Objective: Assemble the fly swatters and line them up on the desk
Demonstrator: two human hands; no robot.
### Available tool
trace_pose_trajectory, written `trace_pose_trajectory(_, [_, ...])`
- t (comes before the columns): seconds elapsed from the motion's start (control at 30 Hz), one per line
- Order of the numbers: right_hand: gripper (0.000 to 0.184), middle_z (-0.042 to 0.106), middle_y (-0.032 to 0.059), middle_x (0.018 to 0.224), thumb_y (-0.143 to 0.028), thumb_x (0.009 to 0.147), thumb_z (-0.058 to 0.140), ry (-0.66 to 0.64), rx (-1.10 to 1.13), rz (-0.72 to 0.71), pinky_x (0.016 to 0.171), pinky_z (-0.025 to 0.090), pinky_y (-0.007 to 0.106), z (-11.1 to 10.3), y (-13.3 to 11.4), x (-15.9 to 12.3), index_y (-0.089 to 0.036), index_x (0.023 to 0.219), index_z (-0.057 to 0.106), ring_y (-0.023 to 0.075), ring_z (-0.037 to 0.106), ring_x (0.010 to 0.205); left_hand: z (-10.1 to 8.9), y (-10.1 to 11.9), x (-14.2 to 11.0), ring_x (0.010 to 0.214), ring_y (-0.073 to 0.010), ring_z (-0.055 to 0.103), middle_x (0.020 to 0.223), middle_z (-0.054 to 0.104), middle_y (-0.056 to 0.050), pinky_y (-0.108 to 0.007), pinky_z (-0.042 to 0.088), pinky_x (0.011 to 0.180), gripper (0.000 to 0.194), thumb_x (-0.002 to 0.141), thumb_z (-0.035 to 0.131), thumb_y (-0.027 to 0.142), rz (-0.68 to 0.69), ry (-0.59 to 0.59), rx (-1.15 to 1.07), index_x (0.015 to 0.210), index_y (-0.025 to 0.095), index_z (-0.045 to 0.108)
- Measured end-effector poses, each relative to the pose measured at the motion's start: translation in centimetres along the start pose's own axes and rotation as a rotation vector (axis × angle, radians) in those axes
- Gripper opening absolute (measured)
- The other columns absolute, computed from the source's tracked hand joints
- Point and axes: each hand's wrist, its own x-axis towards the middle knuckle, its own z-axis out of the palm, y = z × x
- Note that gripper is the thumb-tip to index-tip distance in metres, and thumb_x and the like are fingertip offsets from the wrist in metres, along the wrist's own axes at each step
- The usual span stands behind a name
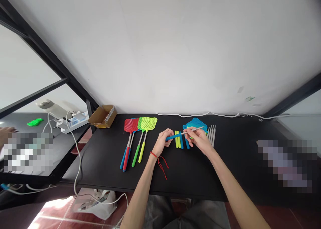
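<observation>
Where the hands worked: black desk [233, 155], right of the row of fly swatters [139, 138].
Left hand [164, 141]: grip closed on the blue handle sleeve [173, 137].
Right hand [198, 139]: grip pinched the bare metal shaft [190, 132] running out of that sleeve.
Shaft: held across, just above loose sleeves [179, 139], both ends supported, sleeve in line.
Beyond: mesh swatter heads [197, 124], grey rods [212, 135].

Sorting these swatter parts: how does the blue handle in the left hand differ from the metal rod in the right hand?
The blue handle is bright blue, the metal rod bare silver-grey. The handle is thicker than the rod. The left hand wraps the handle, while the right hand pinches the rod. Both lie along one slanted line, end to end.
</observation>
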Motion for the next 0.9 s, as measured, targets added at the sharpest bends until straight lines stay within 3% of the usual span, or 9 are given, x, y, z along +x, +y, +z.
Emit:
trace_pose_trajectory(0.13, [0.031,0.058,0.0005,0.07,-0.048,0.086,0.072,0.059,0.072,-0.023,0.039,0.04,0.022,-0.3,-0.5,0.0,-0.018,0.093,0.071,0.0098,0.048,0.052,-0.9,0.7,-0.2,0.046,-0.0048,0.027,0.071,0.054,0.001,-0.022,0.014,0.045,0.019,0.084,0.055,0.036,0.034,-0.037,-0.104,0.09,0.018,0.055])
trace_pose_trajectory(0.33, [0.03,0.056,0.0008,0.07,-0.047,0.085,0.074,0.156,0.183,-0.04,0.038,0.035,0.02,-1.3,-1.3,0.0,-0.018,0.091,0.073,0.009,0.044,0.054,-1.4,1.7,-1.2,0.053,-0.0053,0.033,0.1,0.067,-0.013,-0.025,0.021,0.048,0.039,0.089,0.061,0.041,0.147,-0.025,-0.05,0.115,0.013,0.068])
trace_pose_trajectory(0.67, [0.027,0.054,-0.0002,0.068,-0.044,0.086,0.074,0.158,0.155,-0.061,0.038,0.034,0.021,-2.3,-0.6,0.1,-0.017,0.089,0.073,0.0079,0.043,0.05,-1.5,0.5,-0.8,0.053,-0.0041,0.033,0.091,0.068,-0.011,-0.024,0.019,0.049,0.039,0.087,0.07,0.042,0.153,-0.138,-0.013,0.112,0.012,0.069])
trace_pose_trajectory(0.9, [0.027,0.055,-0.0009,0.064,-0.045,0.086,0.073,0.149,0.119,-0.081,0.037,0.033,0.022,-2.2,-0.7,0.1,-0.017,0.087,0.073,0.0078,0.043,0.046,-1.8,-0.5,-0.3,0.051,-0.0037,0.034,0.086,0.069,-0.01,-0.023,0.02,0.048,0.034,0.087,0.07,0.039,0.189,-0.143,-0.006,0.106,0.011,0.069])
